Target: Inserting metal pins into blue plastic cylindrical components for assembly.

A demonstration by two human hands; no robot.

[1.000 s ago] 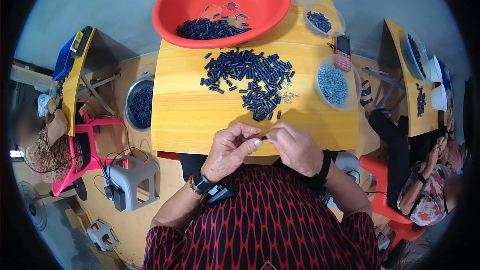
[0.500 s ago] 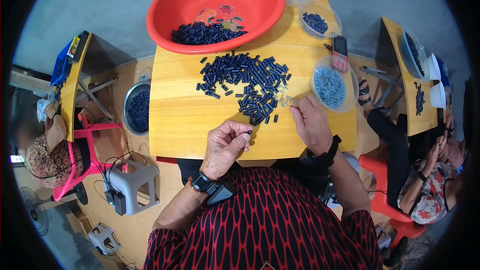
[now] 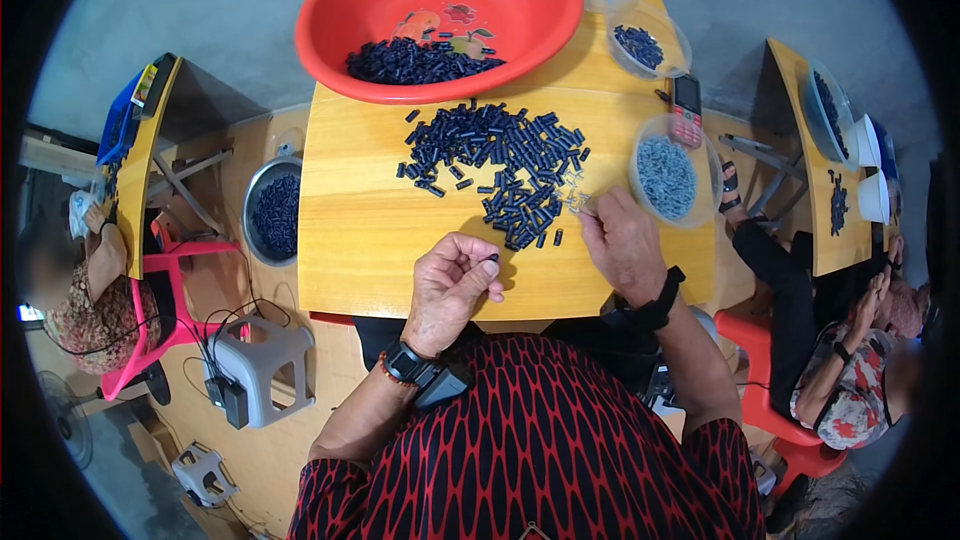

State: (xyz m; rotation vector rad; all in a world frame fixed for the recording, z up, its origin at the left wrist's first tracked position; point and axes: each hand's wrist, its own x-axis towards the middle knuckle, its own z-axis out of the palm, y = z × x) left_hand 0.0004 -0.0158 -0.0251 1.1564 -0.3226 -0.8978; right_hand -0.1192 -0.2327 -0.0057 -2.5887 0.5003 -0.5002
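Note:
My left hand (image 3: 450, 285) is closed over the near edge of the table, with a short black tube (image 3: 492, 258) pinched between thumb and forefinger. A loose pile of the same black tubes (image 3: 520, 155) spreads beyond it. My right hand (image 3: 628, 245) rests to the right of the pile, its thumb and fingers drawn together at a few small, pale, shiny pieces (image 3: 576, 200). Whether a piece sits in that pinch is too small to tell. Just beyond the right hand stands a clear round tub of small blue-grey pieces (image 3: 667, 178).
A big red basin (image 3: 440, 0) with more black tubes covers the table's far side. A keypad phone (image 3: 686, 110) and a tub of dark pieces (image 3: 640, 48) lie at right. A metal bowl (image 3: 260, 210) stands left of the table (image 3: 370, 260). Two people sit at side tables.
The view has shifted slightly. My left hand still pinches the black tube, which has turned a little. My right hand stays at the small pale pieces.

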